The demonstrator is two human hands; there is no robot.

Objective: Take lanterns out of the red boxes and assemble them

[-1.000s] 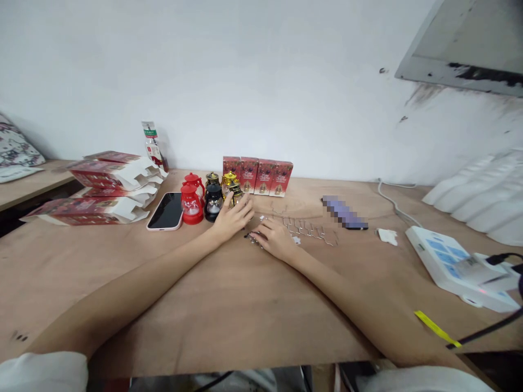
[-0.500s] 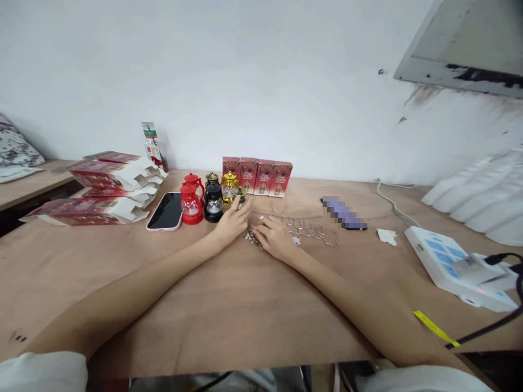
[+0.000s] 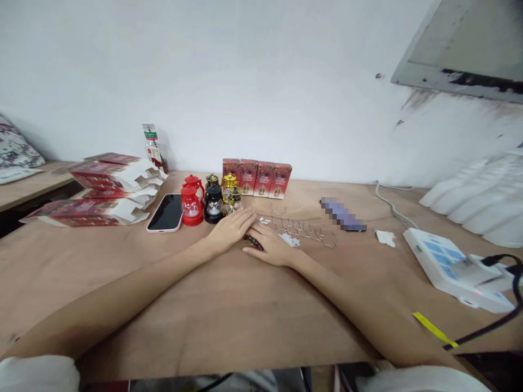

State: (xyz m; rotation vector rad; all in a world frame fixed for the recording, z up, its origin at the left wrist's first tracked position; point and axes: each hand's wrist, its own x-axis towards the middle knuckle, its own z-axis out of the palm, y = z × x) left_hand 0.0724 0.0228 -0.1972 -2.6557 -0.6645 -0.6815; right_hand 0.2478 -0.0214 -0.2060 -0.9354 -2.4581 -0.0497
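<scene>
White wall (image 3: 245,81) behind; plywood desk (image 3: 229,305) in front. Clock bearings are taken from the two hands at mid-desk, with 12 toward the wall.

- Left hand (image 3: 231,228): palm down, fingers straight and close together, lying flat on the desk and gripping nothing.
- Right hand (image 3: 269,247): palm down, touching the left at the fingertips, fingers bent over a small dark piece (image 3: 252,242). I cannot tell whether it is pinched or only covered.
- Dark piece: on the desk between the two hands, mostly hidden.
- Wire clips (image 3: 306,231): scattered loose at 2 o'clock, just beside the right hand.
- Lanterns: red (image 3: 192,206), black (image 3: 213,204) and gold (image 3: 229,185), clustered at 11 o'clock, near the left fingertips.
- Boxes (image 3: 257,178): four in a row at 12, by the wall.
- Phone (image 3: 166,212): face up at 10; flat cartons (image 3: 110,188) stacked beyond it.
- White device (image 3: 449,264): at 3, well apart.

Step in hand, by the look of it: both hands closing on the dark piece among the clips. A lift from here would call for a fine fingertip pinch, as the piece is small and lies low, and for keeping clear of the lanterns close by.
</scene>
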